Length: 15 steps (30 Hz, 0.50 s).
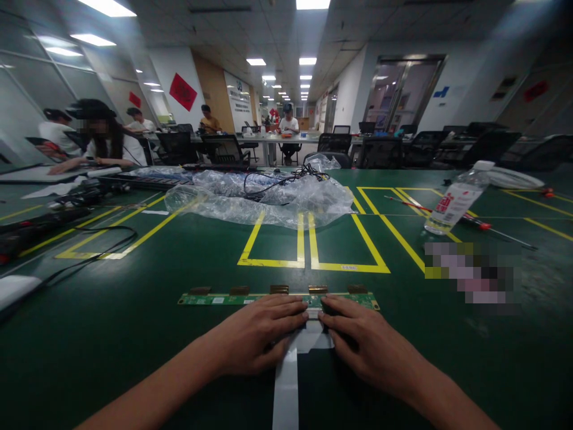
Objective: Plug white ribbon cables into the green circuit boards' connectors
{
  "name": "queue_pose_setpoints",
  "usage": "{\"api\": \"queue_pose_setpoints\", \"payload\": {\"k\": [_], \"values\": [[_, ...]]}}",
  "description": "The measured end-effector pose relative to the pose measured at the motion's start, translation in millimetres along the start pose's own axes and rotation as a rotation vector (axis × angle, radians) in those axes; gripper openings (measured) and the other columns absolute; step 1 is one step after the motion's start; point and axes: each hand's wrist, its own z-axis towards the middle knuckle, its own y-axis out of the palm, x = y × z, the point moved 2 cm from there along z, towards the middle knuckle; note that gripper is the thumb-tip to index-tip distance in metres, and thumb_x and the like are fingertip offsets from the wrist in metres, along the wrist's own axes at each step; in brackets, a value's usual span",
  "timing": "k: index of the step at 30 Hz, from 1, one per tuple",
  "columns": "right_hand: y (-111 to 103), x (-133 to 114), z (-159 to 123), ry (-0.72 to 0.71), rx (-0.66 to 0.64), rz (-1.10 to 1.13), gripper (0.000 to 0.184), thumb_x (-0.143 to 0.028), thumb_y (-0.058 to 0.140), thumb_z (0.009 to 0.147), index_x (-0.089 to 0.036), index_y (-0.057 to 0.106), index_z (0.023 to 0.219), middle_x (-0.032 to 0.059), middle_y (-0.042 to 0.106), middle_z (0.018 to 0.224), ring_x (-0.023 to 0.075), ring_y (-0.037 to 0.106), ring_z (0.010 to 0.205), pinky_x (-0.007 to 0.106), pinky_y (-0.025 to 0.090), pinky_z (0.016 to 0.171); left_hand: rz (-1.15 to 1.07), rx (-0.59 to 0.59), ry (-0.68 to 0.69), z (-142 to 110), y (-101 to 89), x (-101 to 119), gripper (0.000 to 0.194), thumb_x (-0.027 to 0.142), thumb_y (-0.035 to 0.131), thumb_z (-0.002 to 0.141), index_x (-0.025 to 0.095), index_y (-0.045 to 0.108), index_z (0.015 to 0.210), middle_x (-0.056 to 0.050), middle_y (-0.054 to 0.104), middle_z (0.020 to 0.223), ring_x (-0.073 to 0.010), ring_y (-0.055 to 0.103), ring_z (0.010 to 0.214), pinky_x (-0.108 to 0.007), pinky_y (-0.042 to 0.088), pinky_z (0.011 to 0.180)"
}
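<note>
A long, narrow green circuit board (206, 300) lies across the table in front of me, with several brown flexible tabs along its far edge. A white flat ribbon cable (286, 391) runs from the near edge up to the board's middle, widening near its end. My left hand (255, 328) pinches the left side of that cable end, its fingers reaching over the board. On the opposite side, my right hand (364, 331) is closed at the cable's right edge, fingertips touching the board by the white connector (314, 313). My fingers partly hide the joint.
Clear plastic wrap (268, 203) with black cables on it lies beyond the board. A tilted-looking clear bottle (456, 200) and a screwdriver (486, 227) are at right. Black equipment (40, 230) and a cable lie left. A person (107, 140) sits at far left.
</note>
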Motion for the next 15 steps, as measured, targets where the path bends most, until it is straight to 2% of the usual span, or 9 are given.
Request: {"api": "queue_pose_setpoints", "payload": {"k": [7,15], "values": [[0.7,-0.8,-0.6,-0.007,-0.050,-0.067,0.049,-0.021,0.049,0.094,-0.024,0.055,0.142,0.0104,0.047,0.152,0.0286,0.044,0.139,0.050,0.037,0.115,-0.003,0.032,0.013,2.6,-2.3,1.8,0.057,0.016,0.052,0.089,0.015,0.049,0.146,-0.009,0.046,0.153,-0.0224,0.040,0.143,-0.041,0.030,0.120],[-1.5,-4.0,0.2,0.004,-0.081,-0.085,0.048,-0.024,0.047,0.096,-0.022,0.053,0.144,0.0108,0.044,0.154,0.0285,0.041,0.141,0.049,0.034,0.117,-0.004,0.068,0.008,3.2,0.3,0.8,0.056,0.016,0.053,0.089,0.016,0.050,0.145,-0.008,0.048,0.151,-0.0215,0.042,0.141,-0.040,0.032,0.119]]}}
